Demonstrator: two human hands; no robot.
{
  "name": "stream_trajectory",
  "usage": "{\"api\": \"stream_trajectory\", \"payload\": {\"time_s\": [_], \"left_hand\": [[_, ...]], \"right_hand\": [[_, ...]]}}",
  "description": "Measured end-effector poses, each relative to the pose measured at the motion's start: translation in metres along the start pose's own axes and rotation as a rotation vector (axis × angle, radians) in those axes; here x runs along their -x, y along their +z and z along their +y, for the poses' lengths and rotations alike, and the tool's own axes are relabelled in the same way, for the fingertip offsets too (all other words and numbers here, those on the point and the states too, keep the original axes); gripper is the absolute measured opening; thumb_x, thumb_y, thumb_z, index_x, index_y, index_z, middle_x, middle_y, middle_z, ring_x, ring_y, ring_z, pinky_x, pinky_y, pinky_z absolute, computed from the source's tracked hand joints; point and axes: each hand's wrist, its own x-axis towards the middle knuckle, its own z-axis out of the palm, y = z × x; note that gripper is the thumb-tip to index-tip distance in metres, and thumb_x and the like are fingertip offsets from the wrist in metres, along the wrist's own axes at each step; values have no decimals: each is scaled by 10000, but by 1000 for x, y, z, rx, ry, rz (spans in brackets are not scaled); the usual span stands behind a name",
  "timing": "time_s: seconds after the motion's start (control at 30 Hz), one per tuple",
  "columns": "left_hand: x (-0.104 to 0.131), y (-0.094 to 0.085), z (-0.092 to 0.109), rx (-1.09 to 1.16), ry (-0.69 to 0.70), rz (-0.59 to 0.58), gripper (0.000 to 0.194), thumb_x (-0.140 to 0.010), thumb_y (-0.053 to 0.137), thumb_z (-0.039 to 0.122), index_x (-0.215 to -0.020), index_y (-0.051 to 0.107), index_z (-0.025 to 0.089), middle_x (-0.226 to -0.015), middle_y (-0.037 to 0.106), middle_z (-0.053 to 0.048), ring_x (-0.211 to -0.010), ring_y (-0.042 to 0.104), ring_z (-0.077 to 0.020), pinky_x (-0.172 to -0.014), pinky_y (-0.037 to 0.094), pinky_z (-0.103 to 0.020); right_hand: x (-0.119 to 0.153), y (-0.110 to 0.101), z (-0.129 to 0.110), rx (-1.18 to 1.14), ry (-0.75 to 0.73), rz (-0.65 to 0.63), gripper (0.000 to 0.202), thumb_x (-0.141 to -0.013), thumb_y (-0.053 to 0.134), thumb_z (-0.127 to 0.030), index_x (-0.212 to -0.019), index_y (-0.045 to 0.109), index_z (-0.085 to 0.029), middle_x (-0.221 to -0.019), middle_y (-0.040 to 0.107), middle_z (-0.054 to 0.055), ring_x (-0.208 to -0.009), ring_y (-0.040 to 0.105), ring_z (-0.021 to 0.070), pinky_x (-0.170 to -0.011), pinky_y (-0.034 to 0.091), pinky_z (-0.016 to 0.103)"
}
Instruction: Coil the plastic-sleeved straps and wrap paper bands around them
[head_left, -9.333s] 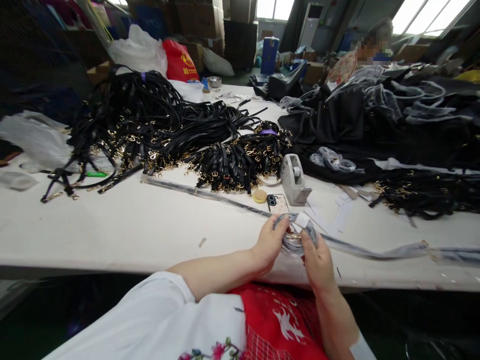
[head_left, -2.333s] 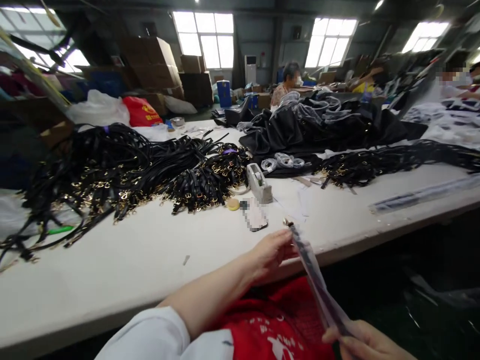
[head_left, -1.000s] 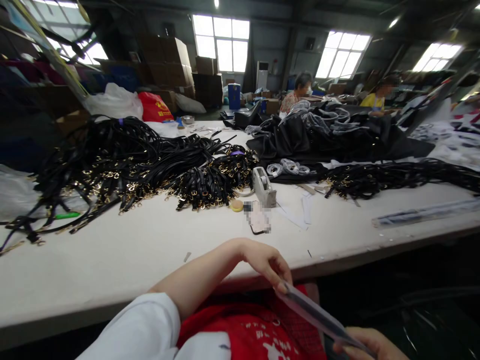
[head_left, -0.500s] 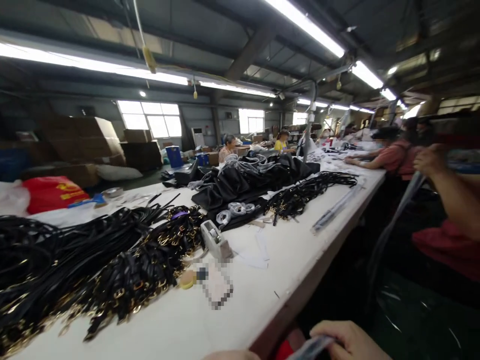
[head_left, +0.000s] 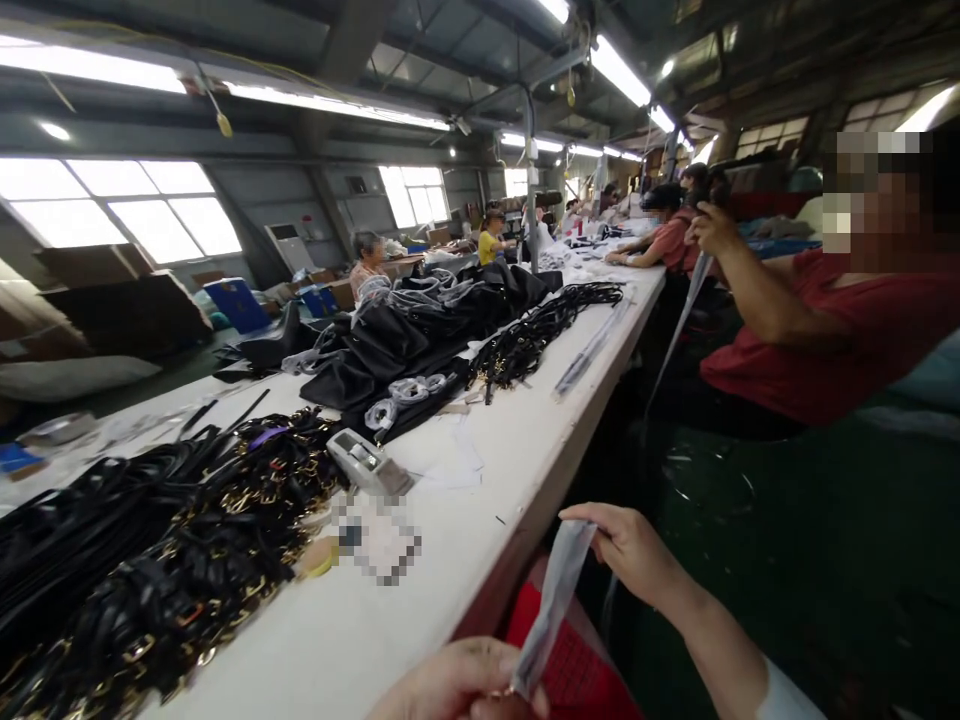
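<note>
Plastic-sleeved strap [head_left: 553,595] in both grips: right hand [head_left: 634,548] pinching top, left hand [head_left: 457,685] half cropped at frame bottom.

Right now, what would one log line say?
left hand: pinching sleeve bottom | right hand: holding sleeve top | table: strap piles

The long clear plastic sleeve [head_left: 553,590] looks thin, glossy and slightly crinkled. The heaped black straps [head_left: 150,560] have a smooth leather-like sheen, their small buckles shiny gold metal. The long white table [head_left: 420,620] is matt and smooth, a little scuffed. The grey plastic tape dispenser [head_left: 365,462] looks dull.
</note>
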Motion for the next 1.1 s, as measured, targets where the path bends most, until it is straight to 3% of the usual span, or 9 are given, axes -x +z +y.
{"api": "stream_trajectory", "payload": {"time_s": [0.33,0.47,0.6,0.67,0.77,0.83,0.97,1.03,1.1], "left_hand": [[-5,12,3,83,34,-102,416,-708,741,517,-756,694,106,-399,474,11,-306,357,-72,-336,266,-181],[1,19,20,153,217,-187,316,-843,651,441,-856,714,131,-404,533,10,-255,373,-69,-287,276,-161],[8,22,67,281,522,131,230,-836,695,267,-1061,685,224,-737,703,15,-607,656,-76,-648,543,-172],[8,17,88,216,730,347,323,-809,722,300,-1120,666,236,-928,725,-10,-846,688,-132,-883,534,-272],[2,3,98,-238,977,730,334,-827,683,400,-1109,681,220,-1072,703,-60,-1078,619,-223,-1043,422,-371],[0,-1,88,-656,971,863,315,-840,655,408,-1091,697,224,-1087,691,-86,-1109,580,-257,-1046,386,-381],[0,16,49,-1182,766,570,305,-919,508,382,-1108,682,217,-1053,665,-125,-989,580,-258,-955,393,-356],[-2,30,32,-1238,697,435,303,-924,489,427,-971,684,200,-944,655,-113,-871,568,-229,-877,396,-328],[-7,39,23,-1136,603,384,454,-919,446,544,-703,612,181,-665,545,-51,-618,460,-159,-658,376,-294]], "right_hand": [[2,5,11,-106,61,-29,390,-808,462,-152,-1110,702,-207,-979,722,51,-621,589,138,-655,491,278],[0,11,12,-178,125,-95,316,-858,475,-190,-1084,697,-191,-827,698,28,-578,572,128,-557,445,241],[11,46,-3,-324,186,-327,340,-949,469,-376,-824,700,-160,-642,658,10,-576,614,138,-532,452,215],[23,67,-19,-403,200,-473,382,-949,478,-428,-788,690,-155,-614,659,5,-559,621,134,-534,471,210],[38,75,-45,-554,217,-628,328,-921,549,-434,-858,695,-147,-579,633,-18,-509,573,105,-518,447,188],[40,60,-54,-661,217,-617,322,-908,584,-434,-864,694,-135,-544,608,-26,-483,528,84,-518,409,180],[25,13,-36,-740,247,-361,377,-891,585,-486,-766,656,-138,-411,507,-60,-356,375,54,-438,299,192],[14,-1,-19,-625,301,-264,390,-887,566,-509,-721,617,-159,-397,475,-67,-347,360,67,-425,308,207],[3,-4,-9,-388,293,-183,314,-865,597,-468,-781,633,-168,-547,599,-13,-490,526,124,-521,429,237]]}}
